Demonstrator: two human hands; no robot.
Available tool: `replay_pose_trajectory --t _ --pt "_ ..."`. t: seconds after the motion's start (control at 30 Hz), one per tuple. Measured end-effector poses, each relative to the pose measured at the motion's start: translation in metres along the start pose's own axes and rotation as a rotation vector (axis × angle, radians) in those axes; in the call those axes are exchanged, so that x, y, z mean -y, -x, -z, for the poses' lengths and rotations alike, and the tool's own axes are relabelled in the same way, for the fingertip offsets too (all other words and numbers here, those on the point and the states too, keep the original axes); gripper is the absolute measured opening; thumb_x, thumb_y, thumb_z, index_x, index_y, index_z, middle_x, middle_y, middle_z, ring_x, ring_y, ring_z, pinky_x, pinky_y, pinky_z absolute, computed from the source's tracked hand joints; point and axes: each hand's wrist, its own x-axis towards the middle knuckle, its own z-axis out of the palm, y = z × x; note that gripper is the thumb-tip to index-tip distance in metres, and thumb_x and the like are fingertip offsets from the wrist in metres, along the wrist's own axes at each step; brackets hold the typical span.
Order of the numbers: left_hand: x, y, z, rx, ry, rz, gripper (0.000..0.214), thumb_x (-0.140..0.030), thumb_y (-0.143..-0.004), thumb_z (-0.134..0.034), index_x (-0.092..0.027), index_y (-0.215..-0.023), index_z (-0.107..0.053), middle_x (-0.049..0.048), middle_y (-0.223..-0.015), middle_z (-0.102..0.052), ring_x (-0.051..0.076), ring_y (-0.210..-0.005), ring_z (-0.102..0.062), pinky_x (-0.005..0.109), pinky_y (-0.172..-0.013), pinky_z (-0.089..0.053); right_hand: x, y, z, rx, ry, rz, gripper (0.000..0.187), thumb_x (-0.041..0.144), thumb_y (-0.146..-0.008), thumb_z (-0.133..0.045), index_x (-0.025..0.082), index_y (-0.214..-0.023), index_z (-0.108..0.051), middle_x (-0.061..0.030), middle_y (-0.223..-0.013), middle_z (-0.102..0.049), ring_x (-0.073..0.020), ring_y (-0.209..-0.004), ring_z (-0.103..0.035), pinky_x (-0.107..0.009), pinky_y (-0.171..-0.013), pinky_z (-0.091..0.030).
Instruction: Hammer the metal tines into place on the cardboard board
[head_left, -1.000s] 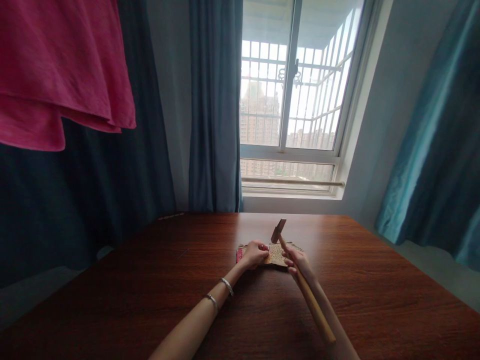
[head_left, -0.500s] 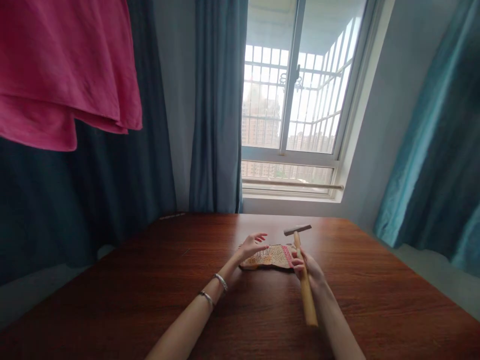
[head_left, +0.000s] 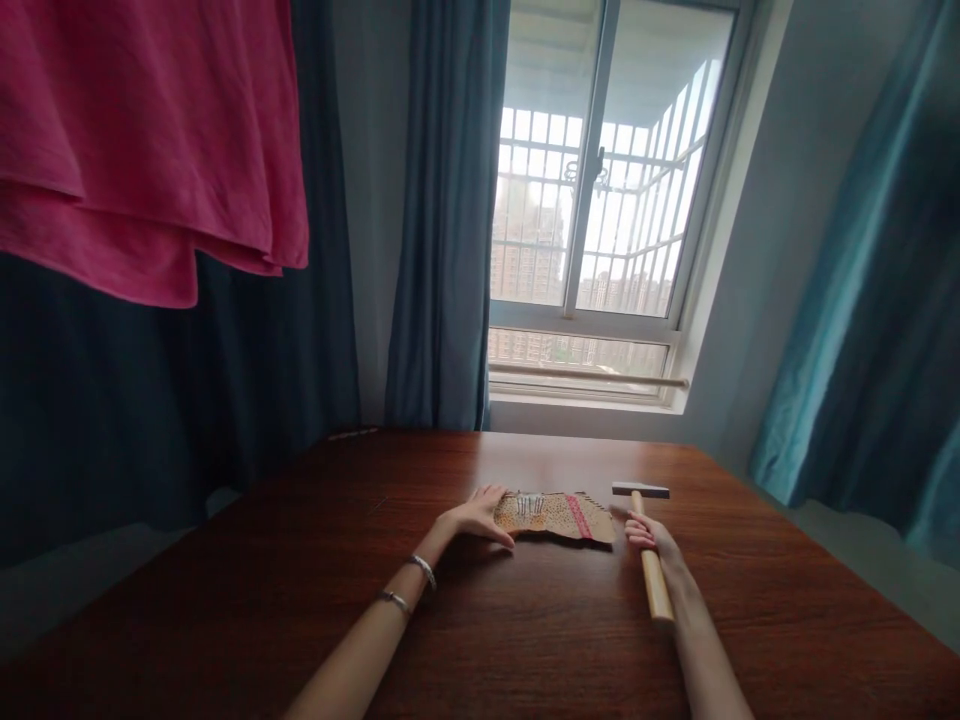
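Note:
A flat tan board (head_left: 559, 514) with dotted holes, a pink stripe and several nails stuck in it lies on the dark wooden table (head_left: 525, 620). My left hand (head_left: 474, 520) rests at its left edge, fingers stretched out on the table and the board's rim, two bracelets on the wrist. My right hand (head_left: 649, 538) is closed round the wooden handle of a hammer (head_left: 646, 545). The hammer lies low to the table just right of the board, its metal head pointing away from me.
A window with bars (head_left: 592, 220) faces me beyond the table's far edge. Blue curtains (head_left: 442, 220) hang left of it and at the right side (head_left: 862, 300). A pink cloth (head_left: 142, 140) hangs at upper left. A thin small object (head_left: 352, 434) lies at the table's far left corner.
My right hand has lowered the hammer from above the board to the table on its right. My left hand let go of its pinch on the board and moved to the left edge.

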Motion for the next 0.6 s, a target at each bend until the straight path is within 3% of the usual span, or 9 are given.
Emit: replay_pose_trajectory --t 0.1,0.17,0.23,0.3,0.47,0.6 --pt "-0.001 0.002 -0.004 -0.031 -0.034 -0.005 0.110 -0.071 -0.041 -0.071 -0.018 -0.132 -0.040 0.0137 -0.136 -0.038 0.035 -0.129 -0.028 0.040 -0.107 -0.025 0.004 0.002 0.007 -0.128 0.077 0.005 0.027 0.015 -0.088 -0.050 0.015 -0.061 -0.047 0.0078 -0.048 -0.041 -0.0023 -0.034 -0.040 -0.011 -0.032 -0.035" --pt "-0.002 0.001 -0.006 -0.067 -0.036 -0.022 0.106 -0.071 -0.042 -0.071 -0.018 -0.129 -0.042 0.0127 -0.131 -0.042 0.033 -0.125 -0.032 0.039 -0.105 -0.028 0.006 0.003 0.008 -0.227 0.144 0.010 0.014 0.024 -0.089 -0.052 0.012 -0.089 -0.059 -0.0014 -0.078 -0.061 -0.0095 -0.061 -0.059 -0.023 -0.053 -0.052" --pt "0.000 0.000 -0.009 -0.089 -0.037 -0.031 0.103 -0.071 -0.042 -0.071 -0.020 -0.127 -0.044 0.0116 -0.128 -0.044 0.032 -0.122 -0.035 0.039 -0.103 -0.029 0.006 0.004 0.005 -0.330 0.222 0.023 0.030 0.031 -0.088 -0.054 0.015 -0.113 -0.055 -0.0071 -0.110 -0.059 -0.0180 -0.091 -0.060 -0.037 -0.076 -0.053" --pt "0.002 -0.002 -0.012 -0.097 -0.043 -0.041 0.101 -0.071 -0.044 -0.071 -0.021 -0.128 -0.044 0.0107 -0.127 -0.045 0.032 -0.121 -0.036 0.039 -0.104 -0.028 0.003 0.003 0.001 -0.441 0.319 0.048 0.035 0.033 -0.088 -0.054 0.017 -0.119 -0.052 -0.0082 -0.119 -0.055 -0.0210 -0.100 -0.058 -0.042 -0.083 -0.050" --pt "0.006 -0.003 -0.015 -0.103 -0.050 -0.040 0.100 -0.070 -0.046 -0.070 -0.020 -0.129 -0.044 0.0114 -0.129 -0.044 0.033 -0.123 -0.033 0.040 -0.106 -0.025 -0.010 0.003 -0.009 -0.759 0.653 0.138 0.033 0.032 -0.087 -0.054 0.015 -0.116 -0.054 -0.0085 -0.116 -0.057 -0.0201 -0.096 -0.059 -0.040 -0.081 -0.051" --pt "0.003 -0.001 -0.015 -0.108 -0.051 -0.025 0.099 -0.069 -0.047 -0.071 -0.020 -0.129 -0.044 0.0118 -0.130 -0.043 0.033 -0.124 -0.033 0.041 -0.106 -0.025 -0.016 0.013 -0.019 -0.957 0.982 0.235 0.018 0.025 -0.078 -0.059 0.011 -0.069 -0.063 -0.0050 -0.063 -0.065 -0.0180 -0.060 -0.063 -0.028 -0.059 -0.049"
